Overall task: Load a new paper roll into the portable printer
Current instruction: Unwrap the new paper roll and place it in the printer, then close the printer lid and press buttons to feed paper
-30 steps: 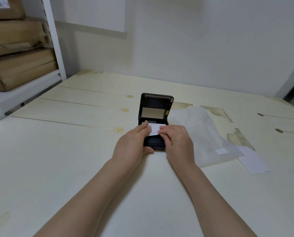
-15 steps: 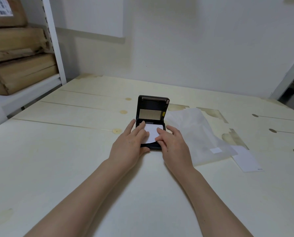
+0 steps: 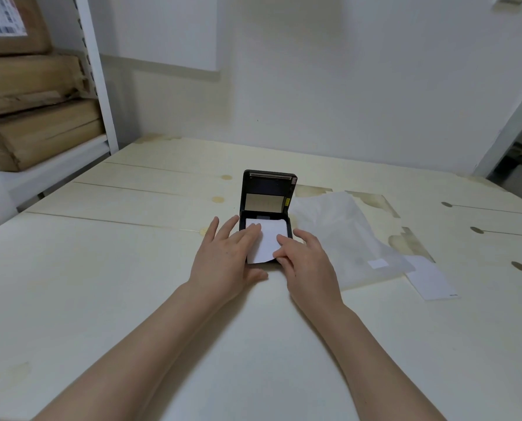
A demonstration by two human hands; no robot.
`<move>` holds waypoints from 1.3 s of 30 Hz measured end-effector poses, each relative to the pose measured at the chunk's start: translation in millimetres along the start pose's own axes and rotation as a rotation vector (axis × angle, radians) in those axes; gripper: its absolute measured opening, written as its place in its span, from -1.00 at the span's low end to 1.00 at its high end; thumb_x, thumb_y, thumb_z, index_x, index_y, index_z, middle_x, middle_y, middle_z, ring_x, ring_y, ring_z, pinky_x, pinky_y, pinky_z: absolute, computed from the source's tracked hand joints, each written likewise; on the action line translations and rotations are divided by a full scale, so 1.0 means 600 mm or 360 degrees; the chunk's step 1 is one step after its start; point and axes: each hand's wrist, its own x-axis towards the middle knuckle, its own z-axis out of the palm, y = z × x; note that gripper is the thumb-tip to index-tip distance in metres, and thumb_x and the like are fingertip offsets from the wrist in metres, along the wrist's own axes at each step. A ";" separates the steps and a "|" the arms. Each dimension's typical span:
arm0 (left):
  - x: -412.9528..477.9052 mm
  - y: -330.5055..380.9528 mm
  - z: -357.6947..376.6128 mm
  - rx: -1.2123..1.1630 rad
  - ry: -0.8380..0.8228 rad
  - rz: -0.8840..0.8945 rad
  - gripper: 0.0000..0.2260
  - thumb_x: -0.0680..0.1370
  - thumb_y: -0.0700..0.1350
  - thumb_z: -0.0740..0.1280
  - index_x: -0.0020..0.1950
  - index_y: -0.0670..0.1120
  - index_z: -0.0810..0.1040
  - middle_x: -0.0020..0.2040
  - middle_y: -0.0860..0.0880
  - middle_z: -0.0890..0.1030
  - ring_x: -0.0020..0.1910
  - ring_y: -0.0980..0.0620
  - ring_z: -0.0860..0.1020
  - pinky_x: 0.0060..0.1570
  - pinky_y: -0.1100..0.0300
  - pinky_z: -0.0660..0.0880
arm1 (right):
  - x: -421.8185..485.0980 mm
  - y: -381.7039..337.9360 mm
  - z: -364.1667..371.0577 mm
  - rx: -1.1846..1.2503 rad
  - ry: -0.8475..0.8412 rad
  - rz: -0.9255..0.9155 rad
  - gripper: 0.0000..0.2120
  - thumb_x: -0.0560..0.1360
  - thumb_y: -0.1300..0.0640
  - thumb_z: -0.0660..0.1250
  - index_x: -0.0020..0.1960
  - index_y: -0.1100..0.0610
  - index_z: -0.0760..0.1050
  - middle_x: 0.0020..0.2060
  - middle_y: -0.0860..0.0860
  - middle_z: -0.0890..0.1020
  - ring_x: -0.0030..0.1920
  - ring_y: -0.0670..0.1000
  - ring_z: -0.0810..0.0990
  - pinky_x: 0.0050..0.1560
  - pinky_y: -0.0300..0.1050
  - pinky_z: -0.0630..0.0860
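Observation:
A small black portable printer (image 3: 266, 192) lies on the table with its lid standing open and upright. A white strip of paper (image 3: 268, 240) comes out of its compartment and lies flat over the front of the body, reaching the near edge. My left hand (image 3: 226, 259) rests at the printer's left side with spread fingers, the fingertips pressing on the paper's left edge. My right hand (image 3: 306, 262) sits at the right side, with its index finger pressing the paper down. The roll itself is hidden.
A translucent white plastic bag (image 3: 344, 238) lies right of the printer, with a white card (image 3: 432, 281) beyond it. Cardboard boxes (image 3: 37, 129) fill a white shelf at the far left. The light wooden table (image 3: 132, 284) meets a white wall behind.
The paper has been drawn out further toward me and now lies flat over the printer's front. Both hands have opened from a pinch to flat, spread fingers.

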 end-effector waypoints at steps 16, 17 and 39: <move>0.013 -0.007 -0.009 0.0065 -0.0098 -0.0001 -0.07 0.31 0.55 -0.22 0.47 0.04 0.32 0.55 0.14 0.26 0.60 0.03 -0.09 0.49 -0.17 -0.32 | -0.019 0.000 -0.008 0.0003 -0.0013 -0.0090 -0.87 0.56 0.23 0.25 -0.02 0.14 0.58 -0.07 -0.12 0.67 0.36 -0.03 0.39 0.11 -0.05 0.49; 0.012 -0.006 -0.011 0.0042 -0.0106 -0.0013 -0.08 0.31 0.55 -0.14 0.49 0.03 0.28 0.54 0.13 0.29 0.60 0.03 -0.09 0.49 -0.18 -0.33 | -0.019 0.000 -0.009 0.0018 -0.0015 -0.0059 -0.87 0.56 0.22 0.26 -0.03 0.12 0.58 -0.02 -0.12 0.66 0.37 -0.04 0.38 0.11 -0.05 0.49; 0.013 -0.018 -0.004 -0.0073 0.0002 0.0000 -0.19 0.31 0.54 -0.05 0.41 0.14 0.36 0.52 0.22 0.28 0.59 0.04 0.01 0.46 -0.26 -0.32 | 0.157 -0.023 -0.039 0.0661 0.0068 0.0252 -0.46 0.64 0.03 0.14 0.57 0.04 0.07 0.50 -0.07 0.29 0.50 -0.02 0.21 0.46 0.06 0.25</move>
